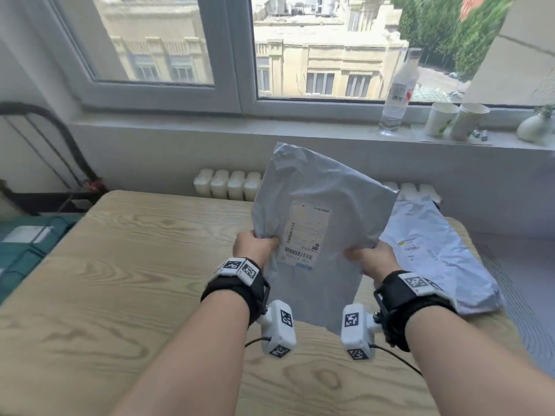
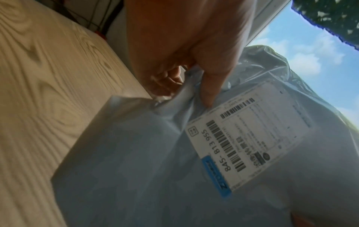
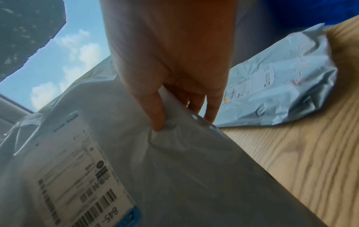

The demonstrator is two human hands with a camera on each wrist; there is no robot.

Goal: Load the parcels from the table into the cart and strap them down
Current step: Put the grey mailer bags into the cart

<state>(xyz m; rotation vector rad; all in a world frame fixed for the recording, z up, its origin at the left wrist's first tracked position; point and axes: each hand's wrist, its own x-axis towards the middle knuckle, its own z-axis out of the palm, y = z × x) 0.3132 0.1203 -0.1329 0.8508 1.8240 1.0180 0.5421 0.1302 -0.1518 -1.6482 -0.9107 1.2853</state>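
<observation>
The head view shows two hands holding up a big grey plastic mailing bag [image 1: 318, 211] above the pale wooden worktop [image 1: 120, 280]. The bag stands tall in the air, with a white paper label with black barcodes [image 1: 304, 235] facing the person. The left hand [image 1: 255, 246] has its grip clamped on the bag's left edge, with the thumb on the front next to the label. The right hand [image 1: 371, 258] has its grip clamped on the bag's right edge in the same way.

In the left wrist view the thumb [image 2: 209, 86] presses into the wrinkled plastic right beside the label. In the right wrist view the thumb [image 3: 157, 113] sits on the front of the bag and the other fingers [image 3: 212, 107] curl behind it.

A second crinkly grey plastic parcel [image 1: 435, 250] lies flat on the worktop, to the right of the held bag. On the window sill [image 1: 270, 127] stand a clear plastic bottle [image 1: 398, 91] and two white paper cups [image 1: 456, 120].
</observation>
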